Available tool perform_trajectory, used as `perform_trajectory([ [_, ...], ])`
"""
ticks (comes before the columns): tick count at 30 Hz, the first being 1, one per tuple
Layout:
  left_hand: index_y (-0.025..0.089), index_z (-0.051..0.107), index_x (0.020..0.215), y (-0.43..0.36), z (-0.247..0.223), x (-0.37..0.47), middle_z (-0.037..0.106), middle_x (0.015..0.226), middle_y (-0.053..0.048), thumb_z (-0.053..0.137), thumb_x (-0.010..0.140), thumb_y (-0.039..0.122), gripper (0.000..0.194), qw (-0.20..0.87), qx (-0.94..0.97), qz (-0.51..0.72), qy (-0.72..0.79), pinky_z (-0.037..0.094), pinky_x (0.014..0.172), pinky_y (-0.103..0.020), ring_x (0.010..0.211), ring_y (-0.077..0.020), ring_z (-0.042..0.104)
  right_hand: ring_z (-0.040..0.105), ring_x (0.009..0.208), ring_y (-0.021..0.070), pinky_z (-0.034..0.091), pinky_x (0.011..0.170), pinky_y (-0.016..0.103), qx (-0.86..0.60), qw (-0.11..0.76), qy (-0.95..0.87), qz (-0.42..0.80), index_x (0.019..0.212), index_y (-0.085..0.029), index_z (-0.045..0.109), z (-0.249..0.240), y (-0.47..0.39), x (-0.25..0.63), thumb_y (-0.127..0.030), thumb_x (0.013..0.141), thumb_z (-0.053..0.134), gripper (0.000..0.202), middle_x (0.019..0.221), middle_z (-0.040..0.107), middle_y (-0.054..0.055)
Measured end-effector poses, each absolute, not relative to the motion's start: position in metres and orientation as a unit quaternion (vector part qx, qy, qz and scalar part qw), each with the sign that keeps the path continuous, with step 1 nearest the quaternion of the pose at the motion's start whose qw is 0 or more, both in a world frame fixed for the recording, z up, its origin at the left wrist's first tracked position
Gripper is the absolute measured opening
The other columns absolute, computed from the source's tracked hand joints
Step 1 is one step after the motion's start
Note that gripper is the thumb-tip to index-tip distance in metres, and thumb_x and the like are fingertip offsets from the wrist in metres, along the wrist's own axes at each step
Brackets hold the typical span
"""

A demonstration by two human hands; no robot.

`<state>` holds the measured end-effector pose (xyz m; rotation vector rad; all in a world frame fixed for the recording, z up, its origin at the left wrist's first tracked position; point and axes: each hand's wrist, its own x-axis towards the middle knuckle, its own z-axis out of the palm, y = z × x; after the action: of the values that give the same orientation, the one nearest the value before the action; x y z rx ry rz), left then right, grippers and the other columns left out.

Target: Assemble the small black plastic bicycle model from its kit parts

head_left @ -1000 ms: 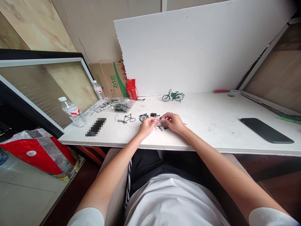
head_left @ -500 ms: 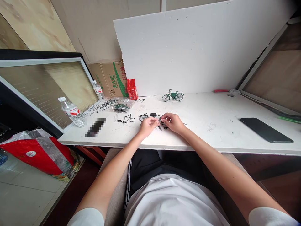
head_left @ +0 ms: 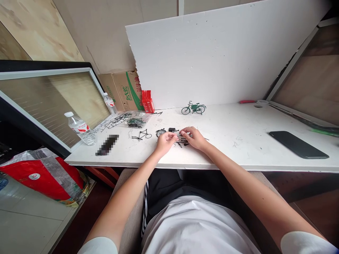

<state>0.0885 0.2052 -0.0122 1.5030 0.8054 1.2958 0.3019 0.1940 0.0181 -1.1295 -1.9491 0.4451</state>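
Note:
Near the middle of the white table, my left hand (head_left: 165,142) and my right hand (head_left: 194,137) meet fingertip to fingertip. Both are closed in a pinch around something too small to make out. Beneath and between them lie several small black parts (head_left: 182,143). Just behind my left hand are a black toy wheel (head_left: 160,132) and a small black box-like part (head_left: 172,129). To the left, a black toy bicycle frame (head_left: 142,134) lies flat. A green model bicycle (head_left: 193,108) stands upright farther back.
A plastic bag of parts (head_left: 136,121) and black part sprues (head_left: 118,120) lie at the back left. Two water bottles (head_left: 80,128) stand at the left edge, a small red box (head_left: 147,101) by the cardboard carton (head_left: 124,91). A black phone (head_left: 298,145) lies right.
The view has shifted slightly. Both hands stay pinched together in nearly the same place, with the fingertips only slightly moved. Nothing on the table has visibly changed.

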Motion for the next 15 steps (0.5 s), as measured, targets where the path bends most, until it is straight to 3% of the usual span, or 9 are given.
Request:
perform_trajectory([
  [9, 0.013, 0.073, 0.100, 0.203, -0.009, 0.090, 0.080, 0.092, -0.013, 0.086, 0.084, 0.048, 0.041, 0.491, 0.615, 0.529, 0.319, 0.064, 0.087, -0.037, 0.090, -0.0245, 0.081, 0.063, 0.104, 0.0301, 0.041, 0.108, 0.048, -0.422, 0.400, -0.799, 0.155, 0.096, -0.021, 0.077, 0.014, 0.201, 0.303, -0.062, 0.108, 0.043, 0.055, 0.100, 0.078, 0.011],
  [15, 0.012, 0.073, 0.099, 0.200, -0.003, 0.091, 0.080, 0.090, -0.013, 0.088, 0.080, 0.051, 0.045, 0.515, 0.599, 0.524, 0.318, 0.064, 0.083, -0.038, 0.088, -0.0250, 0.080, 0.062, 0.100, 0.0282, 0.040, 0.107, 0.046, -0.419, 0.385, -0.802, 0.182, 0.096, -0.021, 0.076, 0.012, 0.201, 0.304, -0.063, 0.110, 0.035, 0.060, 0.096, 0.075, 0.010],
])
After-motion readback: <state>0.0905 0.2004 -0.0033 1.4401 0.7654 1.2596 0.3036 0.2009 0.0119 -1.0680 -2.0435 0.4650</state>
